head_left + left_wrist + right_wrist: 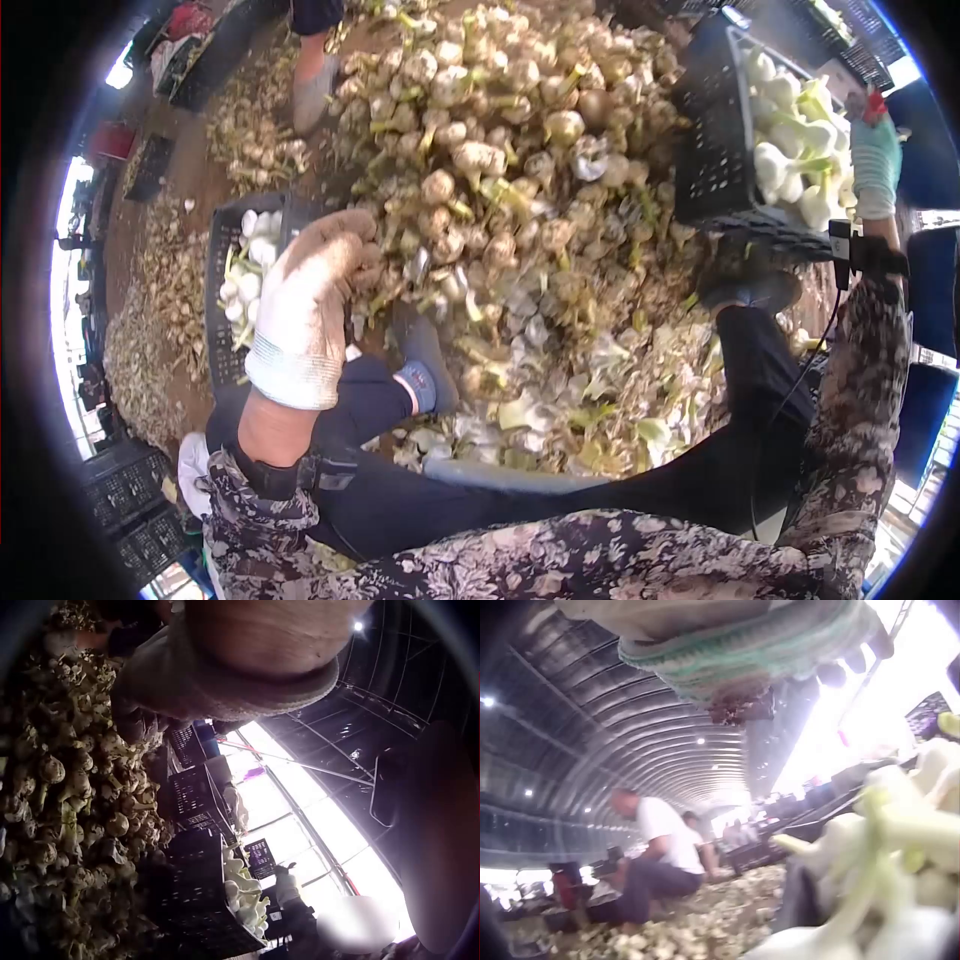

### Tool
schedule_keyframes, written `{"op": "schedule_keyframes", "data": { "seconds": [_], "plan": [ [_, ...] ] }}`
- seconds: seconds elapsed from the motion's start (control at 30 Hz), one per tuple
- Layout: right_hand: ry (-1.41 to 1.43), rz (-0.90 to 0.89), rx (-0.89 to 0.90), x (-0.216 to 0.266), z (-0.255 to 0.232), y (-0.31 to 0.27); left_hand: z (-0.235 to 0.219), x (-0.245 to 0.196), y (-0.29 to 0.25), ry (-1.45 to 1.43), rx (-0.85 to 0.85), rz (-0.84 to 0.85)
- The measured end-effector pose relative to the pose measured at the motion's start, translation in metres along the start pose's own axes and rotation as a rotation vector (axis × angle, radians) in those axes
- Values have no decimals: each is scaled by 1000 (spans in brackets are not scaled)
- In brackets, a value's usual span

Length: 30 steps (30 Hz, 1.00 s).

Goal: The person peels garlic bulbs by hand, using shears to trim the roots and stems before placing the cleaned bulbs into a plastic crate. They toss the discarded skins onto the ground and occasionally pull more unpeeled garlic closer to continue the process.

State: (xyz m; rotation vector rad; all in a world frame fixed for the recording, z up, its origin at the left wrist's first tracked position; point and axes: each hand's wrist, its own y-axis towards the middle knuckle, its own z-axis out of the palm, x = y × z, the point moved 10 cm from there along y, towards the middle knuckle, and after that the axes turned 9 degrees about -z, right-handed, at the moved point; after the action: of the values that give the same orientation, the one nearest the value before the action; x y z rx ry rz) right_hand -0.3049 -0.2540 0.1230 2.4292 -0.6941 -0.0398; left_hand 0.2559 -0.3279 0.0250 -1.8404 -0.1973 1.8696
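In the head view my left hand (pixel 315 290), in a pale glove, hangs over the left edge of the garlic pile (pixel 500 160), beside a crate (pixel 222 300) with white bulbs (pixel 262 225). Its fingers bend downward; whether they hold anything is hidden. In the left wrist view the glove (pixel 202 682) partly covers the fingers. My right hand (pixel 875 160), in a green-and-white glove with red near its end, is at the right side of a black crate (pixel 715 130) of white bulbs (pixel 800 140). In the right wrist view its fingers (pixel 855 660) look loosely extended, above white bulbs (pixel 885 847).
Another person's leg and shoe (pixel 315 95) are at the pile's upper left. My shoes (pixel 425 350) rest at the pile's near side. Stacked crates (pixel 130 490) stand at lower left. A person in a white shirt (pixel 667 832) crouches beyond the right hand.
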Motion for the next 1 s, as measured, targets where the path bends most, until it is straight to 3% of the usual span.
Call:
{"op": "schedule_keyframes", "data": {
  "seconds": [0.03, 0.07, 0.17, 0.2, 0.23, 0.3, 0.33, 0.37, 0.4, 0.43, 0.5, 0.53, 0.57, 0.63, 0.7, 0.77, 0.8, 0.83, 0.9, 0.93, 0.97, 1.0],
  "plan": [
    [258, -56, -52, 38, -12, -23, 0, 4, 0, 3, -10, -26],
    [508, -157, 4, 87, -9, -47, 6, 2, 3, -33, 45, -15],
    [1116, -267, 743, 226, 60, -174, 9, -3, 7, -65, 158, 89],
    [997, -393, 1000, 261, 83, -231, 1, 7, 2, -141, 137, -25],
    [865, -553, 1238, 291, 101, -292, 21, -9, -3, -147, 135, 21],
    [642, -785, 1346, 328, 126, -401, 20, -18, -12, 111, 133, 134],
    [609, -752, 1274, 337, 133, -439, 17, -17, -16, 178, 124, 160],
    [550, -592, 1514, 340, 145, -475, 14, -16, -20, 245, 114, 185],
    [584, -600, 1453, 348, 159, -504, 9, -4, -19, 125, 119, 86],
    [622, -498, 1415, 345, 181, -537, 5, 6, -18, 3, 122, -7],
    [677, -382, 1352, 345, 190, -536, -1, 13, -16, -65, 96, -42],
    [718, -322, 1434, 356, 201, -524, -7, 20, -11, -59, 91, -54],
    [896, -90, 1318, 337, 194, -493, -10, 27, -4, -54, 90, -62],
    [1128, 93, 1095, 329, 172, -417, -17, 43, 10, -44, 90, -86],
    [1534, 504, 1202, 333, 143, -361, -16, 54, 18, 105, 113, -101],
    [1469, 260, 1145, 341, 81, -294, -8, 57, 16, 130, 136, -86],
    [1449, -73, 1010, 347, 52, -267, 0, 88, 23, 36, 293, -273],
    [1466, -76, 970, 346, 40, -258, 22, 90, -5, -111, 440, -595],
    [1526, 24, 875, 340, 15, -255, 46, 94, -19, -256, 628, -618],
    [1572, 23, 778, 336, 9, -255, 48, 85, -21, -291, 642, -533],
    [1649, 228, 767, 329, 11, -264, 50, 74, -22, -327, 654, -448],
    [1801, 324, 774, 328, 9, -271, 50, 65, -30, -375, 622, -502]
  ]
}}
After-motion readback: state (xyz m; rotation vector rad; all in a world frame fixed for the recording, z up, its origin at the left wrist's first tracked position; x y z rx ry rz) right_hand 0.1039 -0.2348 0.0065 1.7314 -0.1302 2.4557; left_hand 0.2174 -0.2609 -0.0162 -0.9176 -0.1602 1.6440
